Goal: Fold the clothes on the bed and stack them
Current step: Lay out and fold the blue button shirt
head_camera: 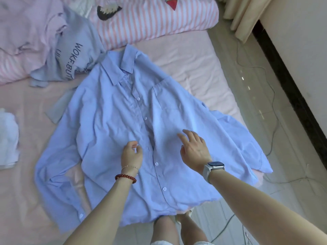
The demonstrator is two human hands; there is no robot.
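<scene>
Lying face-up on the pink bed (191,55), the light blue button-up shirt (109,121) is spread flat, collar toward the far end by the striped duvet (155,22), hem hanging over the near edge by the person's legs. Its one sleeve runs down along the bed's left part w/ cuff near the near edge; the other sleeve drapes over the right edge of the bed. Front placket is buttoned, chest pocket on the right half. Left hand (131,154) sits over the shirt's middle just left of the placket, fingers curled inward; can't tell whether it pinches fabric or just rests there. A red bead bracelet (125,178) and a thin chain are on that wrist. Right hand (193,147) is spread, fingers straight and relaxed, palm down on or just above the shirt right of the placket, holding nothing; smartwatch (215,165) on that wrist. At the far-left corner a grey-blue tee (74,55) w/ black lettering lies crumpled, partly on the duvet, w/ pale pink clothes (26,23) beyond it. A white garment (8,137) sits at the left edge. Right of the bed: tiled floor (251,89), a cable on it, curtain (244,15) at far right.
</scene>
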